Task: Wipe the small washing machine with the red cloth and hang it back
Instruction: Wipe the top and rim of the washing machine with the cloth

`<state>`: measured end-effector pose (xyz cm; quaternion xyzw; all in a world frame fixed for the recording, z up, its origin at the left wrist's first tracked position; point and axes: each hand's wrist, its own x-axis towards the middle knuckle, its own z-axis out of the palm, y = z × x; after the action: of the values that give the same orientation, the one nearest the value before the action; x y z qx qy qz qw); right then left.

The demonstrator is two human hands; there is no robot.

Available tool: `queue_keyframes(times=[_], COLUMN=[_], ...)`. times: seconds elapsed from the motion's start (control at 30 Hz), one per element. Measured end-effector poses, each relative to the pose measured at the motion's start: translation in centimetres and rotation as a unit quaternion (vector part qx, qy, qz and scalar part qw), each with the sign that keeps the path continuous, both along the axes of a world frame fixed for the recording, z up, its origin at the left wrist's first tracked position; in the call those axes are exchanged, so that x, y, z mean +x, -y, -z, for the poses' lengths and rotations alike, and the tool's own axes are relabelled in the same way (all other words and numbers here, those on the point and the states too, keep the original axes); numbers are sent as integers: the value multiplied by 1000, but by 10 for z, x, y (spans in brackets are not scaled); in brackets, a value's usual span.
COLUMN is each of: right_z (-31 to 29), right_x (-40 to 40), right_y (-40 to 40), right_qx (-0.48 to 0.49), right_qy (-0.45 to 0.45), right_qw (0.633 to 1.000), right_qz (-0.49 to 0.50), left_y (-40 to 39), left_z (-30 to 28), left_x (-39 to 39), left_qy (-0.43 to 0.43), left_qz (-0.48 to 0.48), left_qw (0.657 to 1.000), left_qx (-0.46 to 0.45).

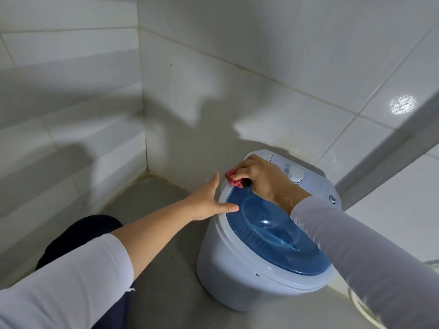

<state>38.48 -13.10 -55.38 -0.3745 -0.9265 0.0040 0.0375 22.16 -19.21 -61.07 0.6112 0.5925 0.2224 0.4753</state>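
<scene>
The small washing machine (237,276) is a white round tub with a blue see-through lid (273,236) and a white dial (295,173) at its back panel. It stands on the grey floor by the tiled wall. My right hand (259,176) grips the bunched red cloth (234,179) and holds it against the far left rim of the lid. My left hand (209,203) lies with straight fingers against the machine's left rim, thumb on the lid's edge. Most of the cloth is hidden under my fingers.
White tiled walls (261,67) meet in a corner (146,170) behind and left of the machine. Grey floor (152,205) runs to the left. My dark-clothed knee (78,236) is at the lower left. A pale hose or cord (361,312) curves on the floor at lower right.
</scene>
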Motion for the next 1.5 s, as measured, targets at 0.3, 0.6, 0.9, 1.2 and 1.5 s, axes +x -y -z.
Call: queue_keyframes(times=[0.3, 0.6, 0.9, 1.2, 1.5], right_z=[-8, -34, -22, -6, -17], right_x=[0, -7, 8, 11, 14], right_y=[-35, -55, -18, -39, -80], right_qx=[54, -9, -8, 72, 46], right_qy=[81, -74, 8, 114, 55], right_qw=[991, 966, 986, 976, 954], right_qz=[91, 247, 169, 169, 290], left_y=[-1, -8, -44, -47, -52], left_z=[4, -5, -23, -20, -10], left_x=[-3, -3, 14, 16, 13], left_qy=[12, -41, -65, -65, -70], left_qz=[4, 54, 88, 114, 119], left_qw=[1000, 998, 991, 988, 988], left_qx=[-7, 19, 80, 79, 66])
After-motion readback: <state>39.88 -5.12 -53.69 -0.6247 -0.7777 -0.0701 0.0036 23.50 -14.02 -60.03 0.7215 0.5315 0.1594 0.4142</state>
